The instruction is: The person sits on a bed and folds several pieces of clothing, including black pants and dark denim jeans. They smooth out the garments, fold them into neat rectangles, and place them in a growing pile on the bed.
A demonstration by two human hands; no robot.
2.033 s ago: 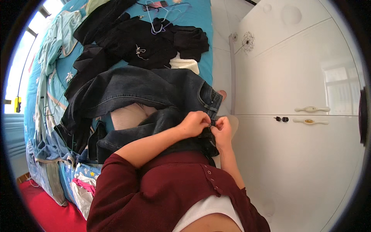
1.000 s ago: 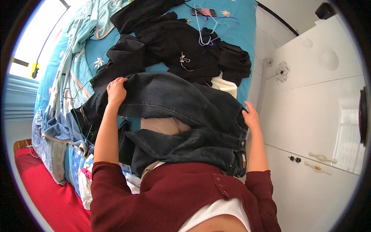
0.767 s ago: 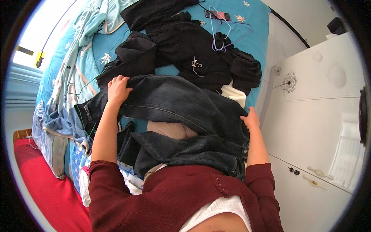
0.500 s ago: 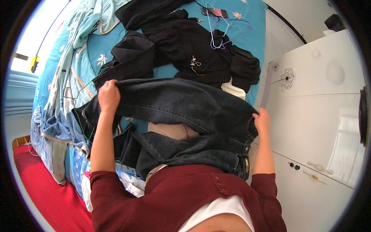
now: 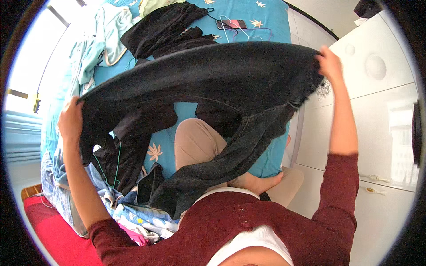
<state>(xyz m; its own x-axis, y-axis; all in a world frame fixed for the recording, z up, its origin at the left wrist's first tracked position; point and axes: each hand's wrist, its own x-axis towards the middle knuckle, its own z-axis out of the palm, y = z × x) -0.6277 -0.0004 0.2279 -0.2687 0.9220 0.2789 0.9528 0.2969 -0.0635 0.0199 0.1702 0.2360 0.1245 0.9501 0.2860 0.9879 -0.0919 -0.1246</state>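
Dark denim jeans [image 5: 199, 73] are stretched out in the air in front of me, over the bed. My left hand [image 5: 71, 119] grips one leg near its lower end. At the right, my right hand [image 5: 330, 65] is closed on the waist end. The other leg sags across my lap, its end lying by my left side. Under and behind the jeans, black garments [image 5: 164, 31] lie on the bed, partly covered. A green hanger [image 5: 116, 166] shows among the dark cloth below my left hand.
The bed [image 5: 266, 37] has a blue sheet with leaf prints. At its far side lie a phone [image 5: 231, 24] and a pale hanger [image 5: 248, 36]. A light teal blanket [image 5: 117, 26] is bunched at the far left. White glossy cabinets [image 5: 355, 115] stand close on the right.
Both hands have lifted the jeans up and away from me and spread farther apart. The upper leg is now taut, covering much of the black garments; my knee and foot have come into view.
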